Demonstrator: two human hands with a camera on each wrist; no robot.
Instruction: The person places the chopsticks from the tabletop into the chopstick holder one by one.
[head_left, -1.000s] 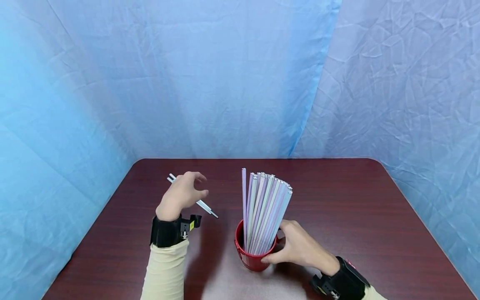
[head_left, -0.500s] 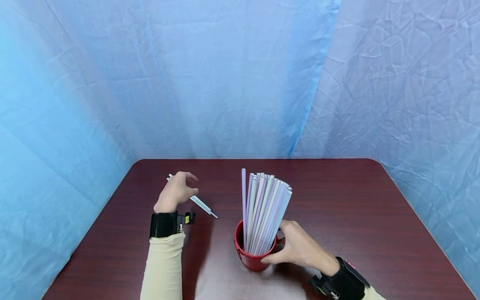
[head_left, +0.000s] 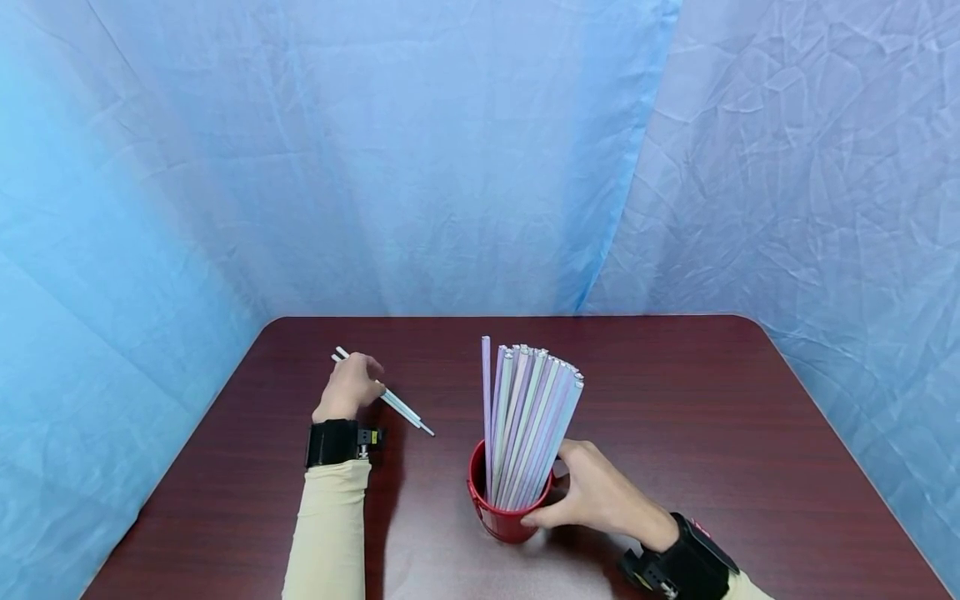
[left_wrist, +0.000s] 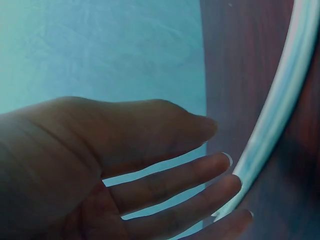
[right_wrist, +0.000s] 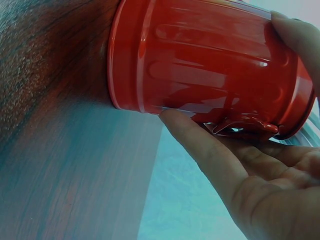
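Head view: left hand [head_left: 351, 386] rests on white straws [head_left: 401, 408] lying toward the table's [head_left: 675, 392] far left corner; right hand [head_left: 600, 498] holds a red cup [head_left: 498, 512] of straws [head_left: 528, 421] near the front edge.

Left wrist view: nearly straight fingers [left_wrist: 200, 172] touch a straw [left_wrist: 272, 110].

Right wrist view: fingers [right_wrist: 200, 145] curl round the cup [right_wrist: 200, 62].

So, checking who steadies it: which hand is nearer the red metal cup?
Right. The right hand grips the red metal cup; the left hand is off to its left.
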